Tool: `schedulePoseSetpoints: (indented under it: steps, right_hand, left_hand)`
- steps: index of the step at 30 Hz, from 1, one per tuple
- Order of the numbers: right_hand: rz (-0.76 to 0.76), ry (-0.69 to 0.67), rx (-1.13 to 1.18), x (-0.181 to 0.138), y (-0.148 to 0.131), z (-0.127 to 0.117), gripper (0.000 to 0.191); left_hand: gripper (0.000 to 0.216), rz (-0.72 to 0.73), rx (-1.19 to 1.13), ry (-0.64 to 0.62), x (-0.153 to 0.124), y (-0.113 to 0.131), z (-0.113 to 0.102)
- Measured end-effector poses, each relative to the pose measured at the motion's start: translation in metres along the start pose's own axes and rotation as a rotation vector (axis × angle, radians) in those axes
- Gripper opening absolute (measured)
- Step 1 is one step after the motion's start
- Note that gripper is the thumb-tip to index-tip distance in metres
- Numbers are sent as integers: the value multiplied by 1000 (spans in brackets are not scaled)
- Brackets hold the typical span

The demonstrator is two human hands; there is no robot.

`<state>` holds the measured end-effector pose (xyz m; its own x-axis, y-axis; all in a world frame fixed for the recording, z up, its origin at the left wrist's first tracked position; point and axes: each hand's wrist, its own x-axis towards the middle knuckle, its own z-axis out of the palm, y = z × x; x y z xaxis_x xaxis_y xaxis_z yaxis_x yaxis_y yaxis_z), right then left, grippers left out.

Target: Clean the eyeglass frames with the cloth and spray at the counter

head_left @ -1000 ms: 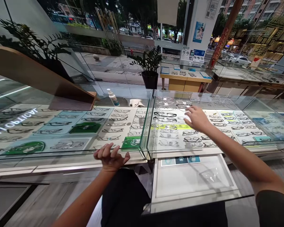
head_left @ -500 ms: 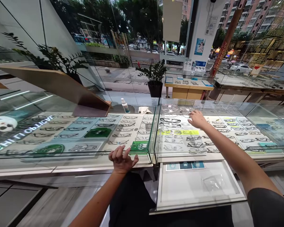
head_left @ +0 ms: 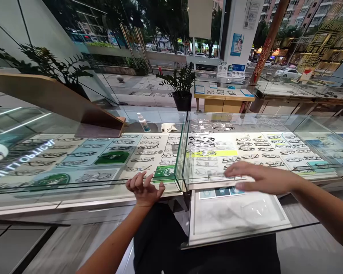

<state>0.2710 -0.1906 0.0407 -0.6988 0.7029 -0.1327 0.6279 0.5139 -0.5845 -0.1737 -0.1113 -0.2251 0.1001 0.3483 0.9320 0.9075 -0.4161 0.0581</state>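
Note:
My left hand [head_left: 145, 189] rests on the front edge of the left glass display case [head_left: 85, 190], its fingers apart and nothing in them. My right hand [head_left: 260, 179] hovers above the front of the right case, just over a pulled-out white drawer [head_left: 217, 224]. Its fingers are stretched out and hold nothing that I can see. Farther back on the right case is a pair of dark-rimmed eyeglasses [head_left: 223, 127], with a thin-framed pair [head_left: 200, 125] to its left. Black eyeglasses [head_left: 201, 139] show nearer, and a clear plastic piece [head_left: 255, 209] lies in the drawer.
A spray bottle [head_left: 143, 122] and a crumpled white cloth [head_left: 168, 128] stand on the left case, beside a slanted wooden board [head_left: 74, 114]. Behind are a potted plant [head_left: 182, 91] and another display table [head_left: 224, 97]. Rows of glasses fill both cases.
My right hand has drawn back from the eyeglasses at the rear of the right case to above its front edge and the drawer. My left hand stays on the case edge. The view has shifted slightly.

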Motion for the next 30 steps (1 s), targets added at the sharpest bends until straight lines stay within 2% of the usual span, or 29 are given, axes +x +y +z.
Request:
schedulePoseSetpoints:
  steps: [1, 3, 6, 8, 11, 13, 16, 21, 26, 30]
  right_hand:
    - [-26, -35, 30, -8, 1, 15, 52]
    - [-40, -15, 23, -17, 9, 47, 46]
    - [-26, -8, 10, -13, 28, 91, 38]
    - [-7, 16, -8, -5, 43, 110, 37]
    - [27, 60, -44, 8, 69, 122, 41]
    - [55, 105, -79, 15, 92, 124, 51]
    - [131, 258, -219, 28, 132, 119, 63]
    - [245, 387, -404, 62, 192, 96, 66]
    - [381, 448, -416, 92, 227, 80, 65]
    - [423, 444, -392, 109, 247, 73, 61]
  left_hand:
    - [53, -20, -30, -8, -1, -1, 0]
    - [51, -50, -95, -15, -2, -3, 0]
    - [52, -62, -100, -13, -3, -4, -2]
    - [53, -60, -52, -18, -4, -5, -4]
    - [51, -103, -22, -47, -4, -6, -5]
    - [52, -101, -11, -51, -4, -7, -5]
    - [57, 11, 32, -20, -3, -11, -6]
    - [61, 109, 102, 8, -2, -19, -7]
    - [60, 109, 144, 50, -9, -27, -5]
    - [57, 118, 129, 102, -12, -30, -5]
